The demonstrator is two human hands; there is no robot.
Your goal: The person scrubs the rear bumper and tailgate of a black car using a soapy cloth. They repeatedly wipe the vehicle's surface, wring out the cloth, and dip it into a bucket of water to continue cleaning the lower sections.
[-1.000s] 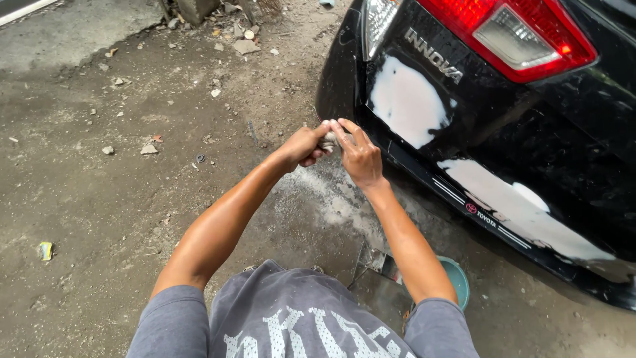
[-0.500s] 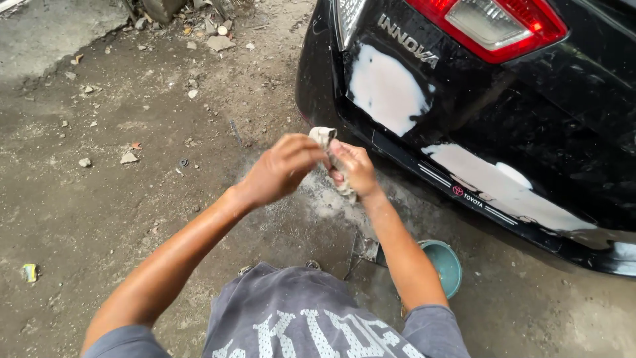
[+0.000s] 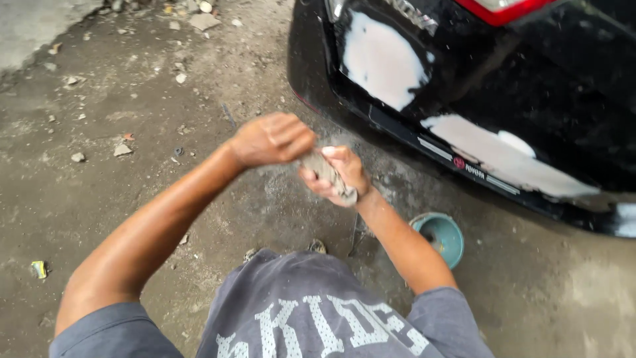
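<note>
Centre of the frame, a small grey folded pad [image 3: 329, 174], wet-looking and most likely abrasive paper or a rag, is sitting squeezed between both hands, held up in the air above the ground and just short of the car's rear corner. The left hand [image 3: 273, 138] is curling into a loose fist over the pad's upper end, fingers wrapped narrow around it, while the right hand [image 3: 339, 174] is cupping it from below, thumb and fingers pinching the lower edge. Motion blur is smearing both hands, so whether they are folding or wringing it, I cannot tell. Moving outward: upper right, the black bumper [image 3: 424, 126] is showing pale filler patches [image 3: 381, 59], one large near the top and a longer one running toward the right edge. Lower right of centre, a teal bowl [image 3: 440, 235] is resting on the dirty concrete ground [image 3: 132, 172], just beside the right forearm. At the bottom, the grey printed shirt [image 3: 311, 311] is filling the frame, and small stones and scraps are lying scattered toward the upper left. Now the risks, as I judge them: the pad looks slick, so a loose grip could be letting it drop onto that gritty ground, and picked-up grit would be scratching the paint. The right elbow is also hanging close to the bowl, so a careless swing could be tipping it over.
</note>
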